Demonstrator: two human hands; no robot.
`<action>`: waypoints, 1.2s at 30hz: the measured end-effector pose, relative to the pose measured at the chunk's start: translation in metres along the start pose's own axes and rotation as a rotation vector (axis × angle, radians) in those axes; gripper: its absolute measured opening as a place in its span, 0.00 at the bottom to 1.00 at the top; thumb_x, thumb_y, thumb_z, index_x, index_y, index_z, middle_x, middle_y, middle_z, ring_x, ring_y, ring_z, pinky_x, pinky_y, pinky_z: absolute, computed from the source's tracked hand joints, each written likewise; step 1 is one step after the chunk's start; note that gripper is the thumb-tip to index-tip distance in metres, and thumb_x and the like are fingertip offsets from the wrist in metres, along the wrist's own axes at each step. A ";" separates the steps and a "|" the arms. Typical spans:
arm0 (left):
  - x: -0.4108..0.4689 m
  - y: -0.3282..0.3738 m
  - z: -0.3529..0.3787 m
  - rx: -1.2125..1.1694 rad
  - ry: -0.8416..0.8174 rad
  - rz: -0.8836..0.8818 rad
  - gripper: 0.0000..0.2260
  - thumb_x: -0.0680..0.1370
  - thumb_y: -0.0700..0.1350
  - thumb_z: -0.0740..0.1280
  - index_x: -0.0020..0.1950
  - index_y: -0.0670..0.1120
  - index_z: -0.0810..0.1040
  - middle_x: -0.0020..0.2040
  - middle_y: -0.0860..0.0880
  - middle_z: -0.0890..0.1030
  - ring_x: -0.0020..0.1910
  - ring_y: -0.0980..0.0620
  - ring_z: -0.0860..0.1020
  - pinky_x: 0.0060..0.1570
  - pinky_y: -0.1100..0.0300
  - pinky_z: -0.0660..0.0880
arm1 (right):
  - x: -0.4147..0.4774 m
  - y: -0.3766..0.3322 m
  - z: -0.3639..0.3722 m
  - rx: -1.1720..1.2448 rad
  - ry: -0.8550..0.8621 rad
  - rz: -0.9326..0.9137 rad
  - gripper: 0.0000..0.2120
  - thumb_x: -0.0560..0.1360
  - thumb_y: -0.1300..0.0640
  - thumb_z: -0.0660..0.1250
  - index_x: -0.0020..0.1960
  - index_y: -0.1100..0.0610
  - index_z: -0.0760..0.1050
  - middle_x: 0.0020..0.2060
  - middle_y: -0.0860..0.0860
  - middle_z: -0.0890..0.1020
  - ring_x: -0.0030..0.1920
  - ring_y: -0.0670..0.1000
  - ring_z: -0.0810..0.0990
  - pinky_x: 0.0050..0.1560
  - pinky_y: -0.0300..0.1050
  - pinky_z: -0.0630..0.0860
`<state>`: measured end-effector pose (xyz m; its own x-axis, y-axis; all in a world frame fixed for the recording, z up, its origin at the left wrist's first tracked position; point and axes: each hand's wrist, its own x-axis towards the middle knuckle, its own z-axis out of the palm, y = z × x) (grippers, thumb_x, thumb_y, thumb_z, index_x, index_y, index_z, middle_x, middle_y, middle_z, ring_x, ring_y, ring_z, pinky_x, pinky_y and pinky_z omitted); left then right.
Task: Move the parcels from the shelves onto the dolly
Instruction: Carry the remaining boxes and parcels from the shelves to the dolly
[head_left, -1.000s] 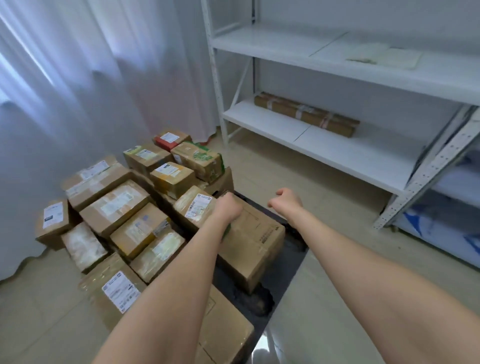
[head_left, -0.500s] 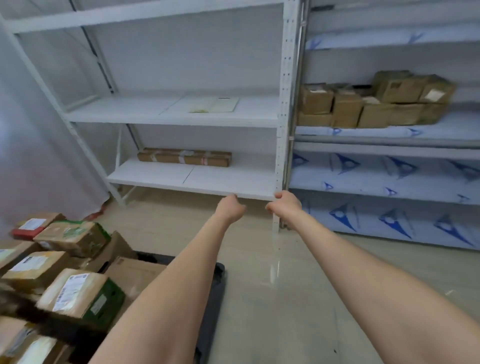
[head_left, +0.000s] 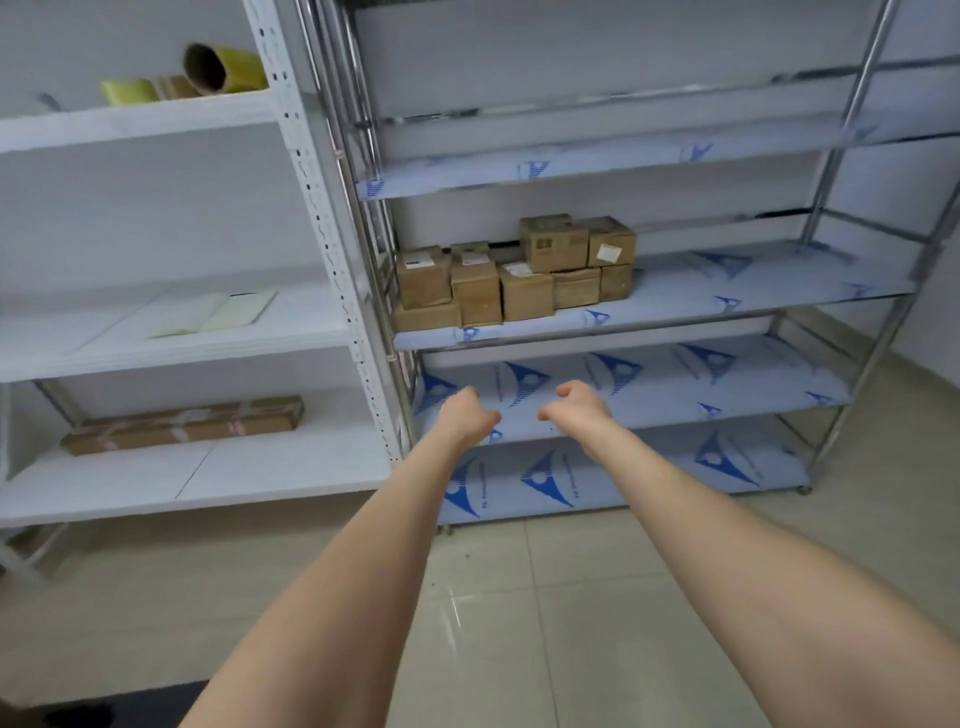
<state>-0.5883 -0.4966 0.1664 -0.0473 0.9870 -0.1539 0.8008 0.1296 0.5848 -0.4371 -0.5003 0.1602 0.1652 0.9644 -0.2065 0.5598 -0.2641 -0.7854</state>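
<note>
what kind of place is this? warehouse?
Probably a small parcel stockroom: a steel rack holds a cluster of taped cardboard parcels, and a white shelving unit beside it holds a long flat box.

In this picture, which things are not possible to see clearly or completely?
All in the head view:
- Labels on the parcels: too small and blurred to read.
- Parcels in the back of that stack: hidden by the front ones, so their number is uncertain.
- Dolly: only a dark strip shows, cut off by the lower edge.
- Rolls on the top white shelf: blurred, and the material is unclear.
</note>
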 end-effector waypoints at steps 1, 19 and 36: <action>0.012 0.012 0.006 0.006 -0.009 0.009 0.23 0.79 0.45 0.63 0.72 0.38 0.64 0.70 0.41 0.70 0.68 0.44 0.69 0.62 0.57 0.67 | 0.013 0.003 -0.010 0.007 0.009 0.005 0.26 0.76 0.56 0.68 0.72 0.57 0.66 0.69 0.56 0.72 0.68 0.57 0.71 0.66 0.51 0.69; 0.311 0.210 0.064 0.038 -0.013 0.085 0.21 0.79 0.45 0.63 0.69 0.38 0.68 0.67 0.40 0.73 0.64 0.43 0.73 0.58 0.54 0.70 | 0.312 -0.009 -0.156 -0.025 0.099 0.012 0.28 0.74 0.54 0.70 0.72 0.56 0.68 0.68 0.55 0.72 0.67 0.57 0.72 0.65 0.50 0.71; 0.503 0.346 0.131 -0.031 0.201 -0.016 0.14 0.79 0.42 0.63 0.64 0.40 0.74 0.59 0.42 0.78 0.58 0.45 0.77 0.50 0.59 0.71 | 0.574 0.015 -0.255 0.053 -0.089 -0.130 0.21 0.77 0.48 0.68 0.66 0.58 0.74 0.62 0.54 0.78 0.61 0.56 0.77 0.54 0.46 0.73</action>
<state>-0.2571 0.0321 0.1874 -0.1805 0.9836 -0.0026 0.7804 0.1448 0.6083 -0.1265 0.0460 0.1782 0.0205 0.9885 -0.1496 0.5275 -0.1378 -0.8383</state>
